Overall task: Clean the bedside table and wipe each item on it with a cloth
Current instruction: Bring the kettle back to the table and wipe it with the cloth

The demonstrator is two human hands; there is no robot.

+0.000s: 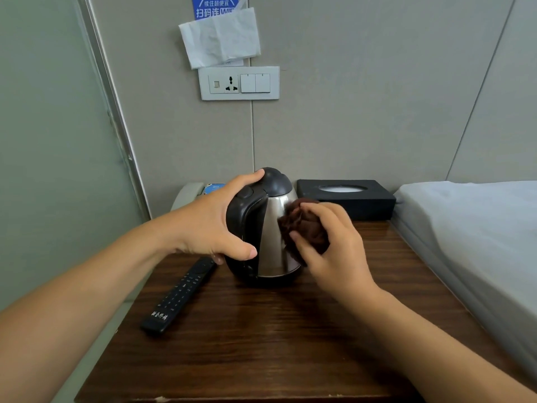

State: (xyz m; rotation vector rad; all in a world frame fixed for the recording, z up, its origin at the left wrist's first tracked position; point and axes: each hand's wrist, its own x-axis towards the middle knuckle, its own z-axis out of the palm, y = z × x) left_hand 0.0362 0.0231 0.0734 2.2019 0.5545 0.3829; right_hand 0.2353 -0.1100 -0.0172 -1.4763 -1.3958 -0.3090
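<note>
Steel kettle [271, 228] standing upright near the centre of the dark wooden counter [261, 344]; left hand [215, 222] gripping its black handle, fingertips reaching over the lid and thumb curling round the lower handle, so this grip is closing on the kettle; right hand [328, 242] clutching a bunched dark brown cloth [305, 225] and pressing it against the kettle's polished side, at 3 o'clock of the body, fingers curling round the wad. Black remote control [180, 295] lying flat at 8 o'clock of the kettle, its far end just beside the kettle's base. Black tissue box [345, 199] sitting at 2 o'clock, against the wall; a pale telephone [189, 196] partly showing at 10 o'clock behind the left hand. Bed [470, 234] adjoining the counter at 3 o'clock; socket panel [239, 82] on the wall at 12 o'clock, crumpled white paper [220, 39] hanging above it.
</note>
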